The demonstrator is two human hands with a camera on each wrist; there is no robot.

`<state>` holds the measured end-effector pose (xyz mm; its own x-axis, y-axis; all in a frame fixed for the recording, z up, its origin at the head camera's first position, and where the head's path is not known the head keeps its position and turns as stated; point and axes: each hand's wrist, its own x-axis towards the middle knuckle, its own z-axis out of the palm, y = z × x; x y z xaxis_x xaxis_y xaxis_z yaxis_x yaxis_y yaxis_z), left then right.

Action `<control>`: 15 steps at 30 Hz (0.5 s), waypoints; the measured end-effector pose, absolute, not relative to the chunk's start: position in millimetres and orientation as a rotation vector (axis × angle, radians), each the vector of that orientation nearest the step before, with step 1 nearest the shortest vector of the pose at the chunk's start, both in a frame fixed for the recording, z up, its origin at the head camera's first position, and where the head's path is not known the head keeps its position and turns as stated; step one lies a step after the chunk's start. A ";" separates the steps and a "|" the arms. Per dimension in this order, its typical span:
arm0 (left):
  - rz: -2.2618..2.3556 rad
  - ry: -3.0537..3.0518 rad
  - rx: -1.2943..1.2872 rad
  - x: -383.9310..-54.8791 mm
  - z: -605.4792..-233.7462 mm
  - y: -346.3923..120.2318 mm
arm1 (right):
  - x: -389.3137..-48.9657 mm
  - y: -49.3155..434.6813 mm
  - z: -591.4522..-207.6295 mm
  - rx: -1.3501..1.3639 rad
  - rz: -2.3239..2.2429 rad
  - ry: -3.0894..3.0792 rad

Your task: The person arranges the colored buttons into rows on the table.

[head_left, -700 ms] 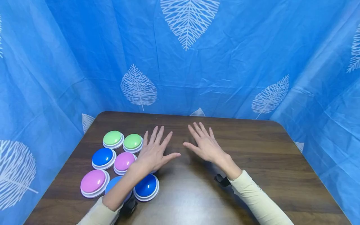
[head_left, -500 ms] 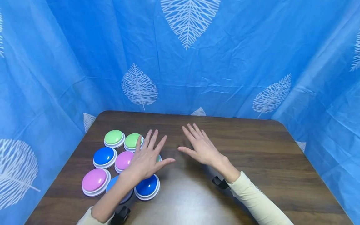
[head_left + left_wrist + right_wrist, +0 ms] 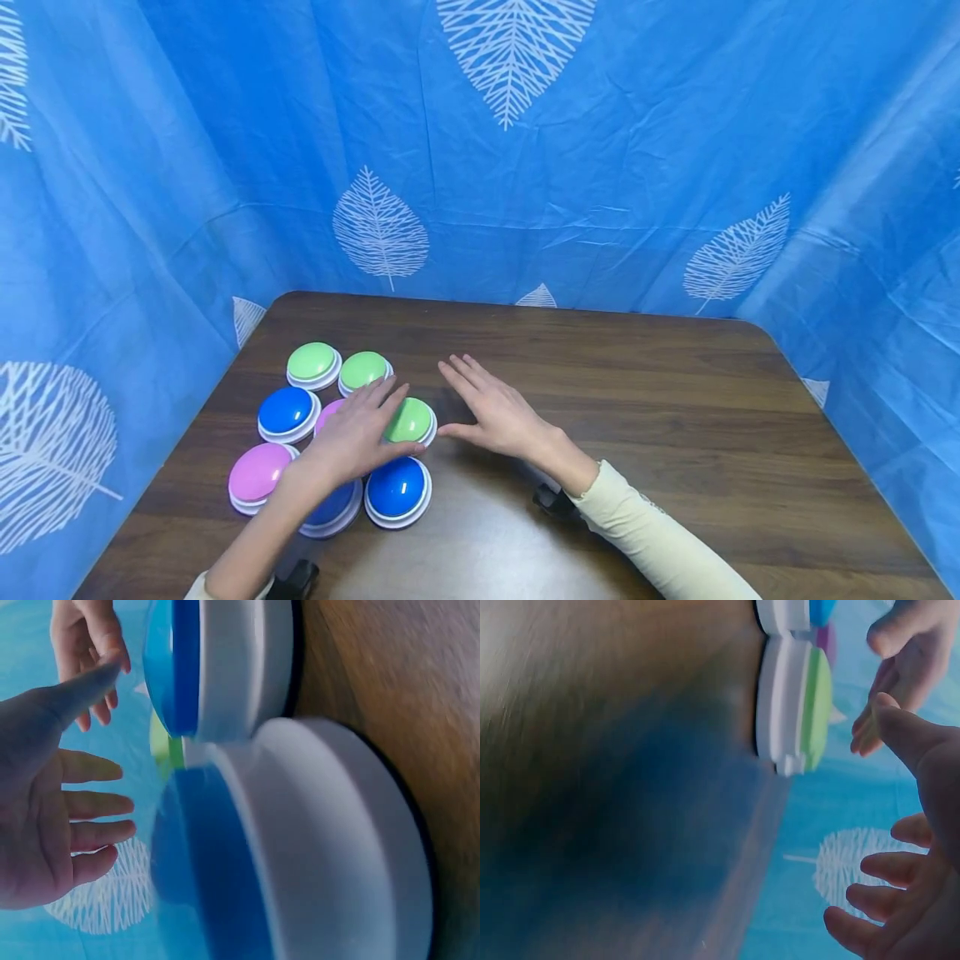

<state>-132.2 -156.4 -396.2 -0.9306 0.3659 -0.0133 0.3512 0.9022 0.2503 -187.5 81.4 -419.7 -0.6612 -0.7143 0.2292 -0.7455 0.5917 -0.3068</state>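
Note:
Several round push buttons with coloured domes on white bases stand at the left of the table. My left hand (image 3: 348, 437) hovers over the group, its fingers fairly straight and its palm bare in the left wrist view. It partly hides a pink button (image 3: 328, 413) and a blue button (image 3: 330, 507). A green button (image 3: 409, 419) shows just beyond the left thumb, with another blue button (image 3: 396, 487) nearer the front. Right of that green button, my right hand (image 3: 501, 414) is held above the table, fingers extended, thumb apart, holding nothing.
Two green buttons (image 3: 312, 362) sit at the back of the group. A blue button (image 3: 285, 411) and a pink button (image 3: 258, 473) line its left side. Brown wooden table (image 3: 675, 400) extends rightward. Blue curtains (image 3: 480, 183) with white leaf prints surround it.
Both hands have moved left; the left has also come lower over the buttons, uncovering the green button on the right. The right hand is now close to that button. The view has shifted slightly.

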 end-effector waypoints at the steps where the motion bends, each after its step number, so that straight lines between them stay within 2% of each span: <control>1: 0.378 3.005 0.573 -133.0 -396.8 -158.4 | -187.2 78.3 -421.8 1.267 0.592 -2.738; 15: 0.356 2.924 0.624 -142.9 -402.5 -168.6 | -184.2 51.3 -445.2 1.407 0.764 -2.839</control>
<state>-142.9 -168.6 -402.5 -0.9058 0.4164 -0.0776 0.3857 0.8865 0.2556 -184.2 51.3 -445.2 -0.6217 -0.7769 0.0994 -0.7218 0.5190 -0.4579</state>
